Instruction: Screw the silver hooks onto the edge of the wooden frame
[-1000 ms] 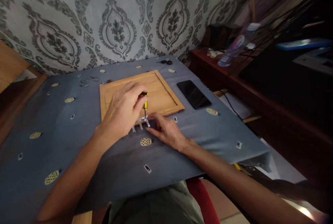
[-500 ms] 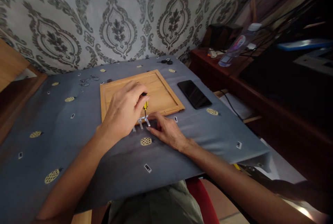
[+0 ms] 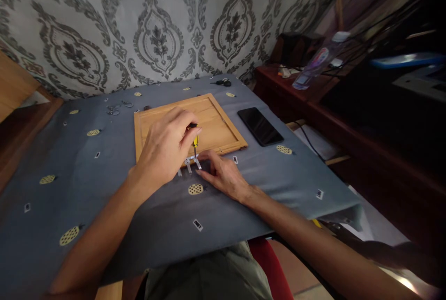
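My left hand is closed around the handle of a small yellow-and-black screwdriver, which points almost straight down. The screwdriver's tip meets a shiny metal hook strip at the near edge of a framed wooden board. Several prongs of the strip stick out over the cloth, and its left part is partly covered by my left hand. From the right side, my right hand pinches the end of the strip between thumb and forefinger. The screw head, if any, is too small to make out.
A black phone lies right of the board. Keys sit behind it, and loose metal hooks lie at back left. The grey patterned tablecloth covers the table. A plastic bottle stands on a dark red desk.
The screwdriver and the fingers of my left hand have shifted very slightly. My right hand, the hook strip and the board have stayed in place.
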Demonstrator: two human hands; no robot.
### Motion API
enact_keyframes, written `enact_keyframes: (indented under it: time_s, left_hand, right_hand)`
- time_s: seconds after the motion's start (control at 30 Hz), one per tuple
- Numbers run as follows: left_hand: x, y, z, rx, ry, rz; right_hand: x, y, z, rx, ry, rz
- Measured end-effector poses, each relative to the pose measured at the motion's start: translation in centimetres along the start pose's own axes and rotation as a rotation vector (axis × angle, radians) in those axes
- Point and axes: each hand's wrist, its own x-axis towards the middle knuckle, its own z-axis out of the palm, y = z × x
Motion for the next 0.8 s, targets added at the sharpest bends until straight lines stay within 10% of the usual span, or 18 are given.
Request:
enact_keyframes:
  time_s: [0.8]
  left_hand:
    - [0.04, -0.12, 0.17, -0.007, -0.006, 0.002]
  right_hand:
    - [0.00, -0.19, -0.10, 0.022, -0.008, 0.011]
